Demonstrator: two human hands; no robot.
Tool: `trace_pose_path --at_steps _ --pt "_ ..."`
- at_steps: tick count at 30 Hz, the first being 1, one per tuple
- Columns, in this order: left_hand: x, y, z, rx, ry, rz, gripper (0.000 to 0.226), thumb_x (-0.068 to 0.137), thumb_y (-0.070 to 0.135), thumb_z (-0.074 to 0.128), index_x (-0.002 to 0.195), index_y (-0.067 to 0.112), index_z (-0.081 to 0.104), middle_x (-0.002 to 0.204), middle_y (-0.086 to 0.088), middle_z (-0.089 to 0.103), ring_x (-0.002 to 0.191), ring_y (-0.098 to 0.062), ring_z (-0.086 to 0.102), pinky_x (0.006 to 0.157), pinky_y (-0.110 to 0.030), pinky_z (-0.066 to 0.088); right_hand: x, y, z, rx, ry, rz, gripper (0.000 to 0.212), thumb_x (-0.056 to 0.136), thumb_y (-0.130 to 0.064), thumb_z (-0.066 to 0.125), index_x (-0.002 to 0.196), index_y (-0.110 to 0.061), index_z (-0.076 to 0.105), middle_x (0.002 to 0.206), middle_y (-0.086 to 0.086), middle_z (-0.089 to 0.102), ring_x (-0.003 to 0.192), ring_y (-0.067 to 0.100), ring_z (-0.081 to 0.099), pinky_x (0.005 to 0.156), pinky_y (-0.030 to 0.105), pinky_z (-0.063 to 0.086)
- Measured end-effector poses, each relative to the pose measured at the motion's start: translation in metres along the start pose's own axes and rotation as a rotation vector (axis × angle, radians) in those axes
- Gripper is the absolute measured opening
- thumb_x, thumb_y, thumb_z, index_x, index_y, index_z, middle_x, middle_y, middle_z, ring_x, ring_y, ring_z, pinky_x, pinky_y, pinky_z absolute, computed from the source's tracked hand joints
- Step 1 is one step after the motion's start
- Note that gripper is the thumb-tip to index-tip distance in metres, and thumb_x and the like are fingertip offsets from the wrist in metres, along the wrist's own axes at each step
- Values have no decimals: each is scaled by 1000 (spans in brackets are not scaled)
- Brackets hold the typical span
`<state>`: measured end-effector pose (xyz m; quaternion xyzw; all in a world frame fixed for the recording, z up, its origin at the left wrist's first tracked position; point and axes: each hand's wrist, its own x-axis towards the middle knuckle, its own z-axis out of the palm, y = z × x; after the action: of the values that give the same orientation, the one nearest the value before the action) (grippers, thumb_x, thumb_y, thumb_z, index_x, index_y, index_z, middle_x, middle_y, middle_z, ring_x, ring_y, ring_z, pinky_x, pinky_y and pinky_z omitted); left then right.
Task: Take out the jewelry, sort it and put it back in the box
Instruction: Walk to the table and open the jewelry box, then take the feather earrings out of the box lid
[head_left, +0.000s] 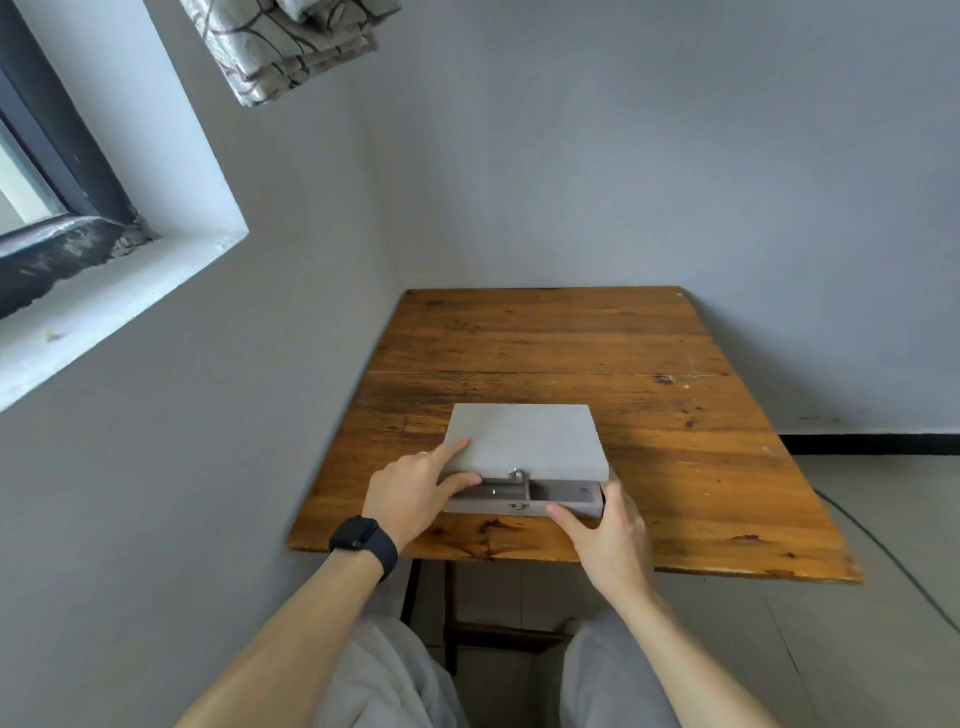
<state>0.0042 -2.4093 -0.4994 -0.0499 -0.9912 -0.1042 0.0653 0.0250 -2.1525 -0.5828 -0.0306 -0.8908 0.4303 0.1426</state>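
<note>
- The box (519, 506) lies near the front edge of the table (571, 332), right in front of the person.
- Its lid (524, 439) is up just a crack. The gap is too dark to show any jewelry.
- The left hand (410, 493) pinches the lid's front left corner, with one finger on top and the thumb under the edge.
- The right hand (608, 535) grips the box's front right corner, with the thumb on the front and the fingers round the side.
- To do this well, I think: lift the lid slowly and press the bottom down so it does not slide.
- The clasp (516, 474) looks undone, so it should not catch.
- A wall is close on the left, and a cable (883, 545) lies on the floor to the right.
</note>
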Motion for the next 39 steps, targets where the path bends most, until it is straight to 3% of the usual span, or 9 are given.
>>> trace_pose_path --at_steps 3,7,10,16,19,23,28,35,39 --pt "26 -1 -33 -32 171 -18 57 88 77 37 130 42 54 102 15 71 79 -11 67 55 -25 49 -1 -2 -1 -28 17 -69 93 75 -76 58 149 -22 43 142 -1 57 131 19 53 97 24 40" --pt "62 -2 -63 7 257 13 54 89 74 40 120 36 62 87 7 72 72 -17 67 53 -27 49 3 -5 -3 -63 4 -51 95 74 -76 59 150 -21 43 145 0 55 134 18 50 101 22 35" --pt "86 -1 -63 56 300 30 51 95 67 39 128 32 59 100 0 74 84 -25 69 53 -26 39 4 -5 -2 -74 -6 -46 92 77 -72 62 151 -20 41 146 -1 54 135 16 48 102 19 31" --pt "121 -4 -48 10 319 73 38 105 43 37 135 23 51 122 -10 66 97 -36 66 67 -41 54 2 2 3 -137 -66 -54 94 84 -72 56 156 -19 29 155 1 44 142 15 39 108 19 28" --pt "136 -9 -44 -211 312 24 34 103 34 47 134 23 54 124 -8 64 105 -30 62 84 -41 54 8 -2 1 -243 -132 -65 97 87 -80 38 159 -21 16 162 1 30 147 16 30 112 23 24" --pt "162 -17 -37 -537 375 -137 30 94 37 63 120 23 68 102 1 65 92 -13 59 87 -28 49 26 -7 -4 -539 -174 -179 96 89 -81 14 159 -16 11 166 2 18 146 22 30 112 39 34" --pt "190 -26 -21 -852 373 -204 30 94 34 66 122 23 68 115 4 69 107 -13 64 96 -40 55 46 -4 11 -570 -265 -189 98 89 -83 7 160 -17 -8 167 -2 -6 154 13 0 124 41 3" --pt "245 -40 -17 -966 396 -259 28 93 33 68 120 30 69 113 4 70 109 -15 65 94 -43 56 83 -15 43 -511 -276 -146 100 86 -84 1 158 -16 -14 167 0 -7 154 12 0 124 45 -2" --pt "270 -43 -13 -964 415 -275 29 94 29 67 122 25 68 112 3 71 103 -10 65 94 -30 54 111 -17 51 -510 -299 -136 100 86 -83 5 158 -16 -13 168 1 -5 154 14 0 125 48 1"
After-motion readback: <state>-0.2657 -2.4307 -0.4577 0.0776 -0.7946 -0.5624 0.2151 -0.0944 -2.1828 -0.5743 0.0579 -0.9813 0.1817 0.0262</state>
